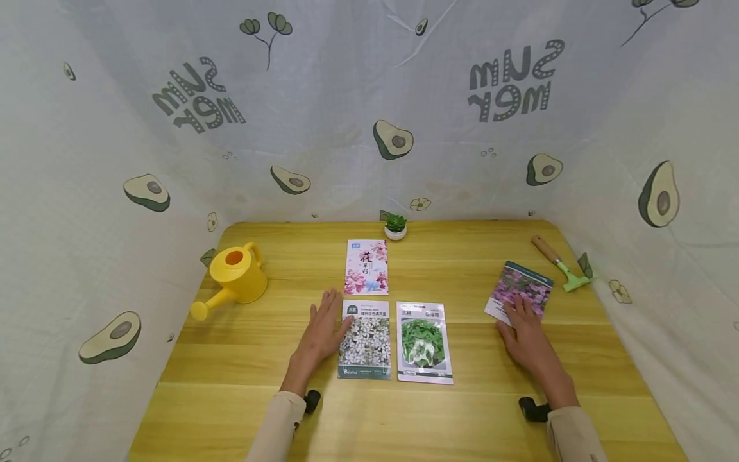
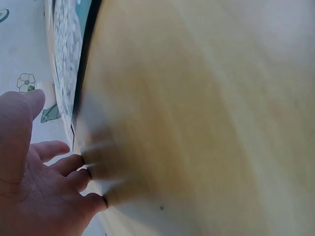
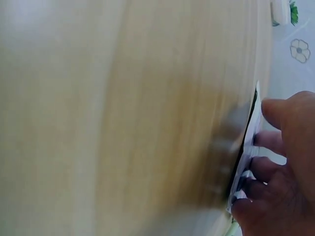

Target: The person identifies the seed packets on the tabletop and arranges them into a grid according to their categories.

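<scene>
In the head view my left hand (image 1: 320,330) lies beside a seed packet with white flowers (image 1: 365,340), its thumb at the packet's left edge. In the left wrist view the fingertips of that hand (image 2: 47,182) meet the wooden tabletop. My right hand (image 1: 526,337) rests its fingers on a seed packet with purple flowers (image 1: 528,289), which lies tilted on the table. Between the hands lies a packet with a green leafy plant (image 1: 424,343). Above the white-flower packet is a pink blossom packet (image 1: 366,266).
A yellow watering can (image 1: 239,276) stands at the left edge of the table (image 1: 381,423). At the back is a small potted succulent (image 1: 395,228). A green hand rake with a wooden handle (image 1: 560,262) lies at the right edge. Printed cloth (image 1: 346,141) surrounds the table.
</scene>
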Action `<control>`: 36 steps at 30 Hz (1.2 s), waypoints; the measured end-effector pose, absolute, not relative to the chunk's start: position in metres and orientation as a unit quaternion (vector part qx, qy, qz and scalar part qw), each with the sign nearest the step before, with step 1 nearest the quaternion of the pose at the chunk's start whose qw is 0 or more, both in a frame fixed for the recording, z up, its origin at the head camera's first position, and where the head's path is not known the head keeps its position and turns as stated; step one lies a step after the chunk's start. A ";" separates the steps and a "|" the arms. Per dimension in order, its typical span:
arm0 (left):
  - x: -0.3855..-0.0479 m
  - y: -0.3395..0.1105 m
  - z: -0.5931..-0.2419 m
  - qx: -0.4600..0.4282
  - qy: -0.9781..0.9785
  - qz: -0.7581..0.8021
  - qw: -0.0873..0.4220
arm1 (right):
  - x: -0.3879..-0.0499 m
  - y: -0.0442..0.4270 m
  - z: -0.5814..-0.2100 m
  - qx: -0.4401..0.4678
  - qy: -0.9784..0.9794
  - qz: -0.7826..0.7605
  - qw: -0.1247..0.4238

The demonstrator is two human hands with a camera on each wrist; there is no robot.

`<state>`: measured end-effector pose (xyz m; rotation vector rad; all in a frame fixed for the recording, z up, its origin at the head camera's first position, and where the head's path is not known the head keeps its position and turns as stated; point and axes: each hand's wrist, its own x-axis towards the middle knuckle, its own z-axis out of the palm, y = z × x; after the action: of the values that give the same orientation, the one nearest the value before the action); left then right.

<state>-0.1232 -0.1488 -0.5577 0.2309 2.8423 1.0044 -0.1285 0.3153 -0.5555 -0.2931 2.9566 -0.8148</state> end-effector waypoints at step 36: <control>-0.127 -0.153 -0.552 0.071 0.942 0.319 0.077 | -0.166 0.289 -0.553 -0.138 0.952 -0.270 0.037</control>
<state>-0.1268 -0.1528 -0.5522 0.2115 2.8219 0.9560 -0.1663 0.2886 -0.5532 -0.4224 2.9229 -0.8299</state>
